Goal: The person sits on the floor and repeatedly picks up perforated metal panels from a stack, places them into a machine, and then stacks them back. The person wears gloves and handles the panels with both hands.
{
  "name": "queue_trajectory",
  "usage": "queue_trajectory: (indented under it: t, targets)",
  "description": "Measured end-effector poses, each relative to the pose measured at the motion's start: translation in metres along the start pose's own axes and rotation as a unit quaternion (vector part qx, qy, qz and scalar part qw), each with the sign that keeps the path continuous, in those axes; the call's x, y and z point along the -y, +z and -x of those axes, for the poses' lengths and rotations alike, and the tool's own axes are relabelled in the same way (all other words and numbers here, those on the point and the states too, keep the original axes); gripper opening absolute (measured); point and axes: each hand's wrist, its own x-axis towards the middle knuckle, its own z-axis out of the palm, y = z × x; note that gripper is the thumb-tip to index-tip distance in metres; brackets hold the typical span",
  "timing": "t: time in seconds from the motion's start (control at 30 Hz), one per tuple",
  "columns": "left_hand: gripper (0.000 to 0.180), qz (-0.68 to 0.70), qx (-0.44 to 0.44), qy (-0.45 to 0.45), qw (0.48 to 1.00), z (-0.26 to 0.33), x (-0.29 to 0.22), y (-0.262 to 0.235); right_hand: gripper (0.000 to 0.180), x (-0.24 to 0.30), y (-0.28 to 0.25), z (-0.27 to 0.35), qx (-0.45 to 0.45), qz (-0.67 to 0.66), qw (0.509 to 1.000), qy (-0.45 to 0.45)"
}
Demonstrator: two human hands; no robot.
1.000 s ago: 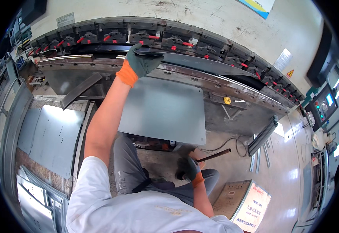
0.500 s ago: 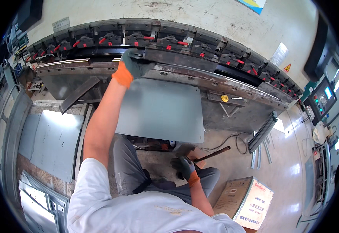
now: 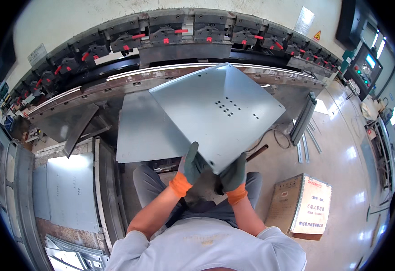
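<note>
A grey sheet metal panel (image 3: pixel 193 108) with several small round holes hangs tilted in front of me, one corner pointing at my body. Its far corner reaches over the bed (image 3: pixel 129 83) of the press brake, and a narrow bent edge shows along its upper left side. My left hand (image 3: pixel 192 166), in a dark green glove with an orange cuff, grips the panel beside the near corner. On the other side of that corner, my right hand (image 3: pixel 233 174), gloved alike, is closed on the edge. Behind the panel a plain metal sheet (image 3: pixel 138 131) lies flat, partly covered.
Clamps with red levers (image 3: pixel 209 29) line the press brake. Stacked sheets (image 3: pixel 73 194) lie at the left. A box (image 3: pixel 283 203) stands on the floor at right, near a brown rod (image 3: pixel 258 152). Long metal profiles (image 3: pixel 302 121) lean farther back, below a control panel (image 3: pixel 364 65).
My left hand has come back from the machine bed toward my body. My right hand has left its place by my knee. Both now hold the holed panel, and the view has shifted.
</note>
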Motion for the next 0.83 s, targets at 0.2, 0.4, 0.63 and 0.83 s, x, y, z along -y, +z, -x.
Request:
queue_trajectory:
  t: [0.2,0.4,0.63,0.83]
  targets:
    - [0.063,0.041,0.059,0.054,0.996,-0.097,-0.074,-0.014,0.049,0.049,-0.078,0.003,-0.203,0.247,0.946,-0.04]
    - [0.034,-0.053,-0.051,0.158,0.985,-0.075,-0.086,-0.044,0.035,0.065,-0.053,0.017,-0.181,0.341,0.907,-0.17]
    - [0.053,0.043,-0.016,0.169,0.984,0.059,-0.122,-0.072,0.038,0.073,-0.045,0.0,-0.017,0.493,0.859,-0.138]
    - [0.069,-0.017,-0.114,0.23,0.966,0.08,-0.142,-0.106,0.051,0.061,-0.033,-0.098,0.09,0.453,0.886,0.048]
